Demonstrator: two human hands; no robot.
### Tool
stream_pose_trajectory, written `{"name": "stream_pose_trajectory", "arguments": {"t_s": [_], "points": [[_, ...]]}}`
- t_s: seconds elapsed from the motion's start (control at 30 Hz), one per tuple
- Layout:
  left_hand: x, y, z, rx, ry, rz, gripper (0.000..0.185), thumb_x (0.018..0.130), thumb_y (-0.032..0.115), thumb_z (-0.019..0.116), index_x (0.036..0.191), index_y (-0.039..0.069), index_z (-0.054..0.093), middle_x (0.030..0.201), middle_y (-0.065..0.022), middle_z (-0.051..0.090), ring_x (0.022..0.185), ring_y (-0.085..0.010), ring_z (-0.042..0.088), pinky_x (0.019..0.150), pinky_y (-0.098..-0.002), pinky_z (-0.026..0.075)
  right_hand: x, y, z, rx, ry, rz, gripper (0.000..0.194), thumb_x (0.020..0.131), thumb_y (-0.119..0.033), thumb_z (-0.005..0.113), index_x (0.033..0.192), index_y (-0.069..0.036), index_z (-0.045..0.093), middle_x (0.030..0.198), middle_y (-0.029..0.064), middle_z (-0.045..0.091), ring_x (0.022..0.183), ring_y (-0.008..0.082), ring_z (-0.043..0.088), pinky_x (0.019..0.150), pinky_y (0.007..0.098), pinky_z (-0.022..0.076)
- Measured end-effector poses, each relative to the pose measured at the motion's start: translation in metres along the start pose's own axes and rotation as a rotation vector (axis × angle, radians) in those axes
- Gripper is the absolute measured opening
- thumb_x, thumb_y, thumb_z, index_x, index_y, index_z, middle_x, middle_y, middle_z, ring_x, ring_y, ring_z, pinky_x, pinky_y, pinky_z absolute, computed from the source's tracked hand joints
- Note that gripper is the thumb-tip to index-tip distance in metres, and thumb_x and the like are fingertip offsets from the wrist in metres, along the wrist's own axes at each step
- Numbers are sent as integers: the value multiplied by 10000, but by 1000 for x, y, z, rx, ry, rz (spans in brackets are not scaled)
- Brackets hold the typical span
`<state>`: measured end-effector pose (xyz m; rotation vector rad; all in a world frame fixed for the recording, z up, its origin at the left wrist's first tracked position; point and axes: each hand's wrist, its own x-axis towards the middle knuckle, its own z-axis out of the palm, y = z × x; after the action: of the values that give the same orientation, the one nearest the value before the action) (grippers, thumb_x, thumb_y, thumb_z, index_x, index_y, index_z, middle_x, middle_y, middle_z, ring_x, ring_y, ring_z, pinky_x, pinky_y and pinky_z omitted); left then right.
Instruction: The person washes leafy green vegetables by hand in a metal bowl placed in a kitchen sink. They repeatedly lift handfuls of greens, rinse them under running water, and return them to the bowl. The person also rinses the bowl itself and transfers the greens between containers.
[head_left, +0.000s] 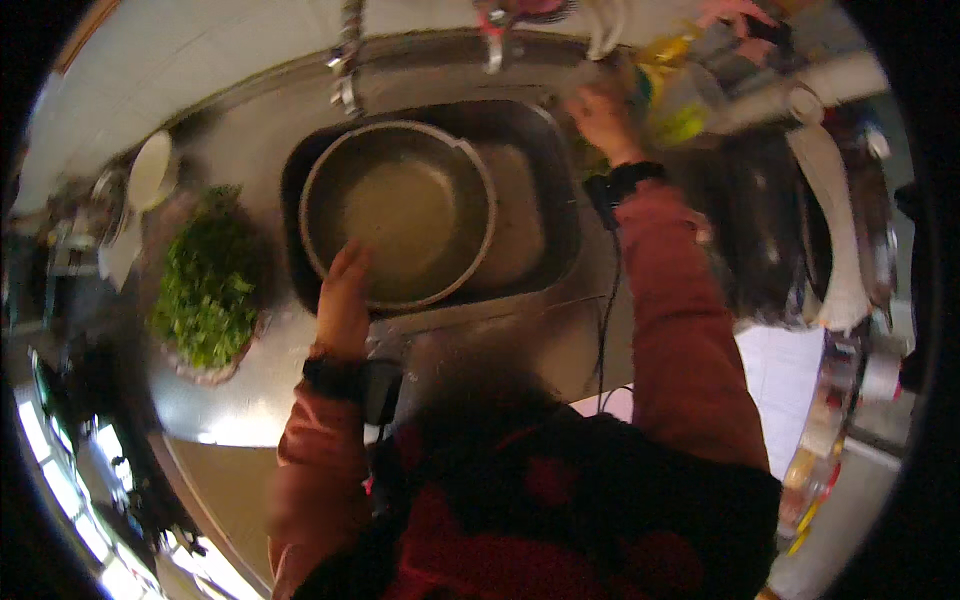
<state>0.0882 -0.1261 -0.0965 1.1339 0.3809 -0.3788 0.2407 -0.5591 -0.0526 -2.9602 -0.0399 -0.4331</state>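
A round metal basin (401, 225) stands in the left part of the stainless steel sink (551, 240), with what looks like cloudy water in it. My left hand (345, 296) is over the basin's near left rim, its fingers inside. Stretched past the sink's far right corner, my right hand (604, 120) is blurred. Whether its fingers hold anything is unclear; a yellow and clear plastic package (679, 105) lies just right of it. Left of the sink, a heap of leafy green herbs (206, 292) rests on a plate or tray whose edge shows.
A tap (345, 82) hangs over the sink's back edge. A whitish bowl (150, 171) stands at the far left. To the right is a dark bag-like object (757, 217). A black cable (604, 322) runs down from my right wrist along the counter.
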Motion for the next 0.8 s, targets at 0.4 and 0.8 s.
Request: {"name": "stream_pose_trajectory", "arguments": {"t_s": [0.4, 0.8], "points": [[-14, 7, -21, 167, 358, 280, 455, 795, 108, 585, 1226, 0, 483, 1230, -138, 492, 1099, -217, 467, 912, -294, 373, -41, -128, 62, 307, -125, -305, 428, 752, -131, 644, 1147, -49, 502, 1097, 185, 530, 1039, 367, 501, 862, 418, 438], [35, -5, -49, -16, 246, 11, 395, 821, 78, 493, 1209, 10, 469, 1163, -129, 527, 1059, -264, 496, 917, -336, 392, -38, -109, 123, 956, -802, 471, 280, 742, -115, 659, 998, -8, 615, 870, 73, 633, 799, 199, 587, 726, 332, 458]]}}
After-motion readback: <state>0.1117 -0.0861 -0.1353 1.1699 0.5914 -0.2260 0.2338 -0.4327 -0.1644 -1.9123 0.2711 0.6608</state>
